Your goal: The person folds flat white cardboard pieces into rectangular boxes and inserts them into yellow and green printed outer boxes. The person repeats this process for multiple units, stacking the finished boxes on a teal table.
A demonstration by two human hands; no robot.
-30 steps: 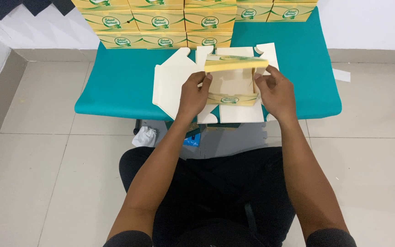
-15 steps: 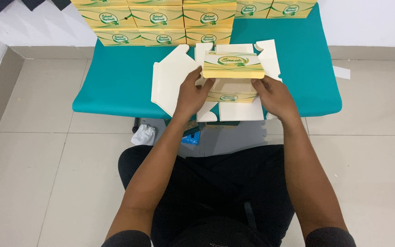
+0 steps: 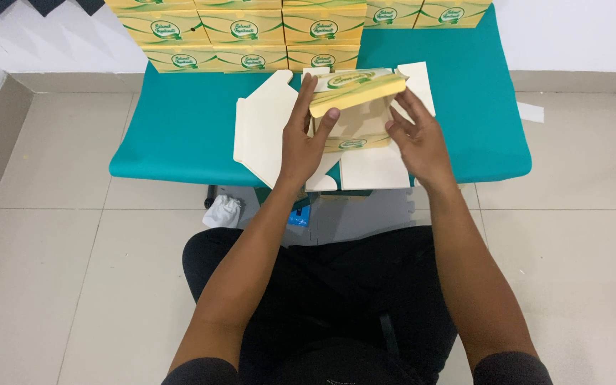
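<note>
Folding is the step in hand: the left hand (image 3: 306, 139) pinches the raised yellow panel of the carton blank (image 3: 358, 107) on the teal bench (image 3: 180, 135). The right hand (image 3: 416, 139) lies open-fingered just beside that grip, steadying the side. The next crease likely needs firm, even pressing.

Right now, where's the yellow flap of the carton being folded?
In the head view, the yellow flap is raised above the middle of the flat carton blank on the teal table, between the left hand and right hand.
</note>
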